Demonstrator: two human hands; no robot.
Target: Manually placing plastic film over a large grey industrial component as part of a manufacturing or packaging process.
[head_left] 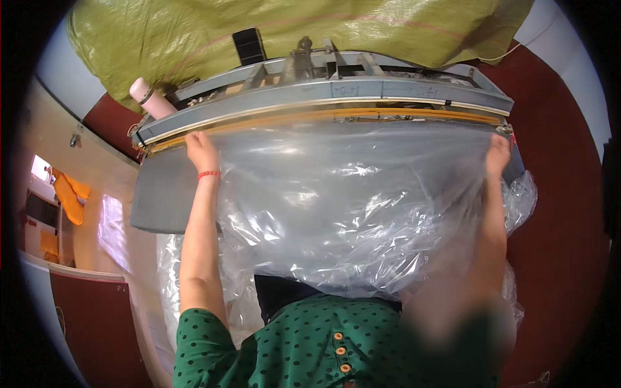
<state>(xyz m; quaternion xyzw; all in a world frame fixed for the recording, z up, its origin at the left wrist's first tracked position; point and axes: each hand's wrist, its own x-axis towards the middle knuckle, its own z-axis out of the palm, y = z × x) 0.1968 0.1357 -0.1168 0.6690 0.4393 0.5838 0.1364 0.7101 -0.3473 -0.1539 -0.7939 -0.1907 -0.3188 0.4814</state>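
A wide sheet of clear plastic film (323, 187) stretches between my two hands, its far edge along the front of a long metal sealing machine (278, 103). My left hand (202, 152) is closed on the film's left far corner, a red band round the wrist. At the right far corner my right hand (497, 155) has its fingers closed on the film. Beneath the sheet lies a grey work surface (165, 194), bare at the left. The film's near part hangs crumpled against my body. An orange-brown strip (414, 114) runs along the machine just beyond the film's edge.
A pink bottle (152, 98) leans at the machine's left end. A black phone-like slab (249, 46) stands behind the frame, before a yellow-green tarp (362, 26). More crumpled film (521, 200) hangs at the right. A doorway with orange cloth (70, 197) lies far left.
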